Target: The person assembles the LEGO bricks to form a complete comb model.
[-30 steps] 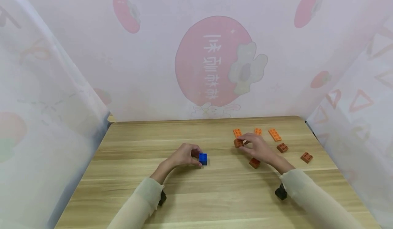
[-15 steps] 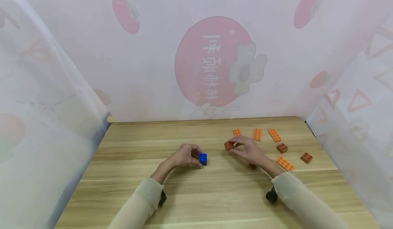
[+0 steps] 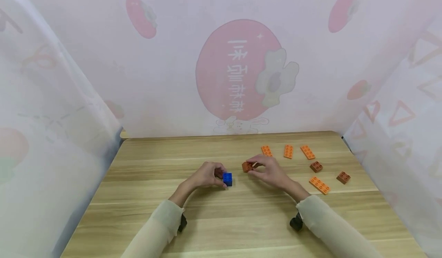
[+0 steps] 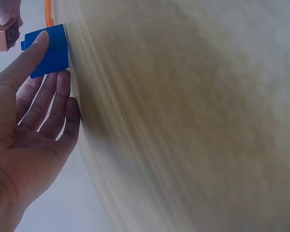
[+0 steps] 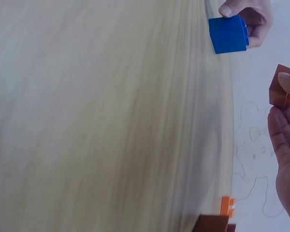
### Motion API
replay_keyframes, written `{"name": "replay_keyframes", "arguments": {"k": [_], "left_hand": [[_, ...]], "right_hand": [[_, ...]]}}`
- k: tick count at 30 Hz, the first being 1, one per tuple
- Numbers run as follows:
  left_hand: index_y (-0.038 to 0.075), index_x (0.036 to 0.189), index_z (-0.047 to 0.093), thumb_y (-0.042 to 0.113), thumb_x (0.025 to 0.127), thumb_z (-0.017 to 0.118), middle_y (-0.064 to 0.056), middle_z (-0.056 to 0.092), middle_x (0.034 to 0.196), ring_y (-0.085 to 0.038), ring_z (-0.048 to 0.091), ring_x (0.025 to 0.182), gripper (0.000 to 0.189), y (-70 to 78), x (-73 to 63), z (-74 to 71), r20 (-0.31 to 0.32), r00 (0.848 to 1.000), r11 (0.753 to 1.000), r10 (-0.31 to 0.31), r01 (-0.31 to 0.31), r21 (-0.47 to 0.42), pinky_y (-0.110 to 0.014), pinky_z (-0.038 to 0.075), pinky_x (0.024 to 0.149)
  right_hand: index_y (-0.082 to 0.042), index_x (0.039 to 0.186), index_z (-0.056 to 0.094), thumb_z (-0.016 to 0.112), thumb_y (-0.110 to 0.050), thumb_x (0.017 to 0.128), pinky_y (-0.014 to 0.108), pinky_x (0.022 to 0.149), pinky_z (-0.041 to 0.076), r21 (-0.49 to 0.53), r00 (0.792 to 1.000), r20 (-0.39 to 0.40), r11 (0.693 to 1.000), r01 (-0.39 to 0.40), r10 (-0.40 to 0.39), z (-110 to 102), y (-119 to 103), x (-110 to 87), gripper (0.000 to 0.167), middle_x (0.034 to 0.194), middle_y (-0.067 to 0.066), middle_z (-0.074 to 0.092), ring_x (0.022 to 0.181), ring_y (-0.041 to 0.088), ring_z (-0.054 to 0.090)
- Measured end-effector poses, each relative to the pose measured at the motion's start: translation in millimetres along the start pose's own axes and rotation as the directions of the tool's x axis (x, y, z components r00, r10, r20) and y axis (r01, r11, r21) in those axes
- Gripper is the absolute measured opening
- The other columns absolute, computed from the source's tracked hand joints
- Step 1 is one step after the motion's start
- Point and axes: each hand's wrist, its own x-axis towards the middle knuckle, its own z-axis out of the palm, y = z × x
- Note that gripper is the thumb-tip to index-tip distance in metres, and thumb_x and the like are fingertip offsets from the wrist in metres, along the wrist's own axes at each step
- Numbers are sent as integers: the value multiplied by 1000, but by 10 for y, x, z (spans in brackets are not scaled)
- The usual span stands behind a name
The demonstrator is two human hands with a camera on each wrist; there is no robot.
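Observation:
Near the middle of the table, my left hand [image 3: 208,174] pinches a blue building brick [image 3: 227,179] between thumb and fingers. The brick sits on the tabletop with its studs up, and the left wrist view shows the thumb lying across one side of the blue brick [image 4: 53,53]. Just right of it, my right hand [image 3: 271,171] grips a small brown brick [image 3: 246,167] by thumb and fingertips. That brown brick [image 5: 281,87] is held above the table in the right wrist view, a short gap from the blue one.
Several flat orange bricks [image 3: 319,185] lie on the right side of the wooden table [image 3: 145,162]. Two loose brown bricks [image 3: 343,177] are among them. Another brown brick [image 5: 210,224] shows at the right wrist view's bottom edge. Printed cloth [image 3: 165,77] hangs around the table.
My right hand has carried the brown brick leftward and slightly nearer, closer to the blue brick. An orange brick formerly under the right arm is uncovered. The left hand stays in place.

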Motion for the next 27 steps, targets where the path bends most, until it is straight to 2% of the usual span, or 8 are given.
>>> {"name": "replay_keyframes", "arguments": {"k": [5,12,20,27], "left_hand": [[4,105,74,11,77,97,-5,78,98,-14,74,89,37,-12,-3,-1,3,1000,1000,6,-6,-13,-22,61,80],[3,106,74,11,77,97,-6,78,99,-16,74,90,38,-2,5,-16,8,1000,1000,3,-3,-19,-24,61,81],[3,107,73,10,77,96,-6,78,99,-19,74,92,38,15,6,-22,11,1000,1000,-10,10,-25,-24,61,82],[3,106,73,9,77,96,-6,77,98,-18,74,91,38,11,4,-14,12,1000,999,-18,19,-32,-24,61,81]], "right_hand": [[-3,123,75,86,1,87,32,86,64,-5,1000,9,1000,23,-23,63,-62,53,38,115,8,76,99,20,74],[-8,122,76,87,-9,89,34,86,64,-23,999,23,999,41,-41,149,-138,131,34,114,4,77,98,15,73],[-7,119,77,88,-4,86,37,81,65,-13,996,33,997,81,-81,299,-145,197,35,109,4,77,95,14,73],[-6,117,77,89,-4,86,37,81,65,5,996,66,998,55,-56,379,-188,245,34,109,6,77,94,15,73]]}}
